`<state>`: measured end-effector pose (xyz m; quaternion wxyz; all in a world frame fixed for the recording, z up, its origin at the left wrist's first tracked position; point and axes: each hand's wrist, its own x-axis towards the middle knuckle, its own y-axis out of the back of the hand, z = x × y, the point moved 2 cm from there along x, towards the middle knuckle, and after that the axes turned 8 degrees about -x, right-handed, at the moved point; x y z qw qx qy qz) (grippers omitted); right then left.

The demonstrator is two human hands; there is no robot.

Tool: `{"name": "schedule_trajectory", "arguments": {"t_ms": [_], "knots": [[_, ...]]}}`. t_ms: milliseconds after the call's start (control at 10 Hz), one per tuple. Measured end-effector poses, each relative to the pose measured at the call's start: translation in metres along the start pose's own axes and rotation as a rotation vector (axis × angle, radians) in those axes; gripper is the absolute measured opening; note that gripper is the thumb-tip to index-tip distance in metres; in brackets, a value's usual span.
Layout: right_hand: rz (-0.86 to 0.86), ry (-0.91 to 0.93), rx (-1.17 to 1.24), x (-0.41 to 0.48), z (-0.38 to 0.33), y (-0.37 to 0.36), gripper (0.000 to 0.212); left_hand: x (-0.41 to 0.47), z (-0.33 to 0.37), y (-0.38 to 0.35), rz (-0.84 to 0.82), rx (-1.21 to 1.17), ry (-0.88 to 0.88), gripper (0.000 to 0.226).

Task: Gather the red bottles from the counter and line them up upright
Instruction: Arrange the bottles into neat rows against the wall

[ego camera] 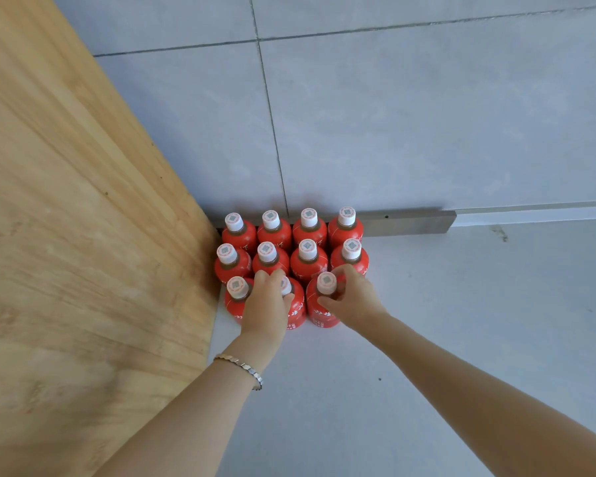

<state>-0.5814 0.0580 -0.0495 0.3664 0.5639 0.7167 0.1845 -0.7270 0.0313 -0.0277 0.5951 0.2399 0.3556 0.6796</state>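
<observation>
Several red bottles with white caps stand upright in rows in the corner where the wooden panel meets the tiled wall. The back row and the middle row each hold several. In the front row, my left hand is wrapped around the neck of the middle bottle, hiding most of its cap. My right hand pinches the neck of the front right bottle. A third front bottle stands free at the left, against the panel.
A large wooden panel rises along the left. A grey tiled wall stands behind the bottles, with a metal strip at its base. The white counter stretches to the right and towards me.
</observation>
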Motion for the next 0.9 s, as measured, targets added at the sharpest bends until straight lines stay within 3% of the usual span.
{"name": "schedule_trajectory", "arguments": {"t_ms": [100, 200, 300, 400, 500, 700, 800, 900], "knots": [[0.031, -0.059, 0.055, -0.004, 0.02, 0.008, 0.097, 0.0, -0.002, -0.001, 0.005, 0.001, -0.011, 0.029], [-0.092, -0.164, 0.091, 0.009, 0.031, 0.012, 0.135, 0.001, -0.002, -0.002, 0.007, 0.005, -0.013, 0.028], [-0.222, -0.134, 0.177, 0.026, 0.028, 0.014, 0.151, 0.001, -0.002, -0.002, 0.021, 0.004, -0.014, 0.028], [-0.23, -0.131, 0.209, 0.029, 0.028, 0.015, 0.124, 0.0, -0.001, -0.003, 0.029, 0.0, -0.02, 0.034], [-0.249, -0.118, 0.207, 0.032, 0.031, 0.017, 0.111, 0.002, -0.002, -0.003, 0.029, 0.005, -0.013, 0.035], [-0.211, -0.075, -0.004, 0.017, 0.03, 0.013, 0.115, 0.001, 0.002, 0.001, -0.071, 0.084, 0.003, 0.036], [-0.33, -0.016, -0.276, -0.012, 0.026, 0.02, 0.078, -0.007, 0.01, 0.006, -0.132, 0.27, 0.034, 0.056], [-0.406, 0.011, -0.472, -0.045, 0.025, 0.04, 0.049, -0.026, 0.029, 0.013, -0.032, 0.368, 0.029, 0.06]]}}
